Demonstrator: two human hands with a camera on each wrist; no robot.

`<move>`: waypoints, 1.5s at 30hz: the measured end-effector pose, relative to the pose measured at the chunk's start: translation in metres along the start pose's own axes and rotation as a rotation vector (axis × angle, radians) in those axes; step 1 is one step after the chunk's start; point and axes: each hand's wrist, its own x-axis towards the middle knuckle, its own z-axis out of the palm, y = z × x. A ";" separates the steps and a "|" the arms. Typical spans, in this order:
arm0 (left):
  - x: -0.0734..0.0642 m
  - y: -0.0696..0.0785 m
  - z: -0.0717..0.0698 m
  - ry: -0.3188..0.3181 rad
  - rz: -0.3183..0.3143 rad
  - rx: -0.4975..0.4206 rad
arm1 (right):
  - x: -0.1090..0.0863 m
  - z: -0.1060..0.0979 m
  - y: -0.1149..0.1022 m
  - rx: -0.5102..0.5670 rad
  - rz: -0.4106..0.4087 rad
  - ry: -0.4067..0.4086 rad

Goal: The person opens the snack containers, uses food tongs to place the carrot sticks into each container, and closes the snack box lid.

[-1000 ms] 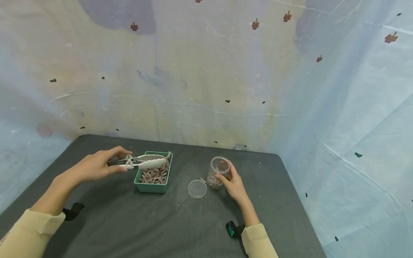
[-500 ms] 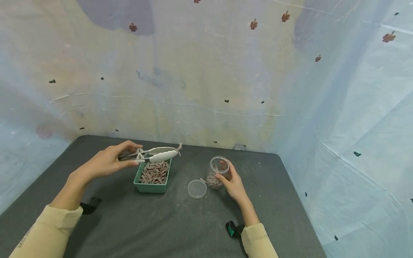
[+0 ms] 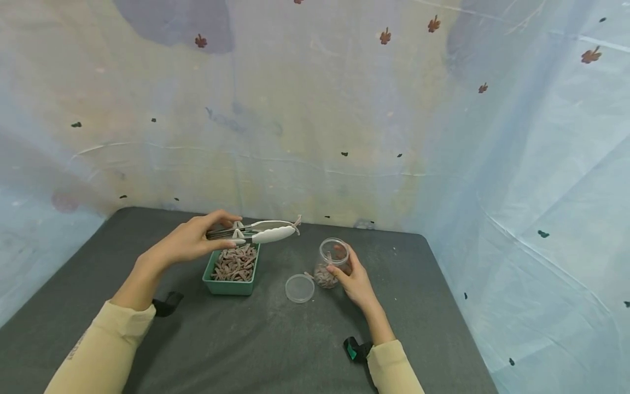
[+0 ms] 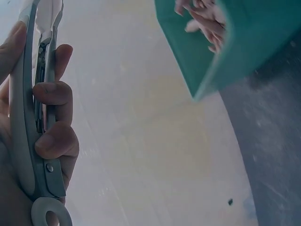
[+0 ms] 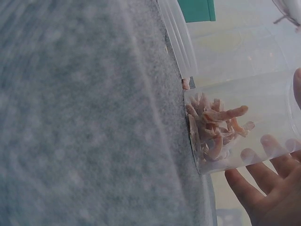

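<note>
My left hand point(image 3: 189, 239) grips a pair of tongs point(image 3: 273, 235) with white scalloped heads, raised past the right side of a green plastic box point(image 3: 228, 288). Pinched at the tongs' tips are a few thin greyish-pink strips point(image 3: 297, 222). More such strips point(image 3: 235, 264) fill the box. To its right, my right hand point(image 3: 358, 283) holds a clear, uncapped plastic jar point(image 3: 323, 261) standing on the table, fingers and thumb around its side. In the right wrist view, strips point(image 5: 216, 129) lie heaped in the jar's bottom.
A clear round lid point(image 3: 299, 289) lies flat between box and jar. One loose strip point(image 3: 308, 275) sits on the dark tablecloth point(image 3: 266, 345) between lid and jar. A patterned sheet point(image 3: 295, 120) hangs behind the table and along its right side.
My left hand has carried the tongs and the strips in them rightward and a little up, out from over the box. My right hand and the jar have stayed in place.
</note>
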 end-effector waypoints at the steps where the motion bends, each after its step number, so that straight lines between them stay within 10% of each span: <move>1: 0.002 0.001 0.002 -0.002 0.004 -0.005 | 0.001 0.001 0.006 0.001 0.001 0.008; 25: 0.063 0.040 0.037 -0.160 0.088 -0.003 | 0.003 0.002 0.014 0.028 0.013 0.029; 45: 0.081 0.049 0.049 -0.251 0.075 0.028 | 0.003 0.002 0.014 0.018 0.005 0.026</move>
